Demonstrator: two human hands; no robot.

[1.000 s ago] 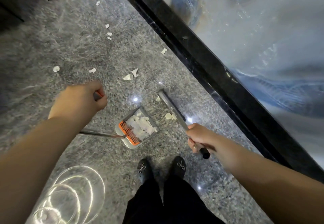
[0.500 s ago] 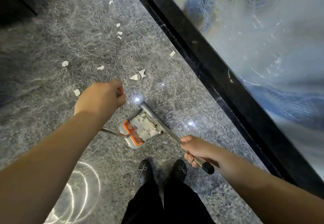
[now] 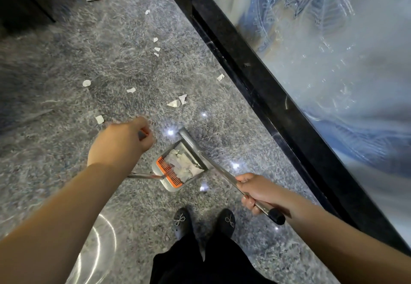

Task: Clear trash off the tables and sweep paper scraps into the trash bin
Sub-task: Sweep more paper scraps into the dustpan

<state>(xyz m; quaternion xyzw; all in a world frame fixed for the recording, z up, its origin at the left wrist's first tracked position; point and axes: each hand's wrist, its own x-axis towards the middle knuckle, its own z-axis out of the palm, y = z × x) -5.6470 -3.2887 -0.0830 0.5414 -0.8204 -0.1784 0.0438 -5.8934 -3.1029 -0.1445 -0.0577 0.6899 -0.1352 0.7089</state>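
The grey speckled floor fills most of the view, bordered on the right by a black ledge below a pale blue patterned panel. Near the person's shoes stands the dustpan, its mouth facing up and to the right, with an orange comb strip along the near wall and a heap of white paper scraps already inside. The broom head lies across the pan's open edge, its metal handle running down and to the right into the right hand, whose grip is wrapped tight round the shaft just above the black end cap. The left hand is fisted on the top of the dustpan's upright handle, of which only an orange tip shows. The loose scraps still on the floor lie beyond the pan, up and to the left of the broom head, scattered in a line running away from the person. I judge the next stroke needs the broom to reach out past the nearest pair and draw back toward the pan mouth; the right hand holds the tool, while the left is nearer those scraps.
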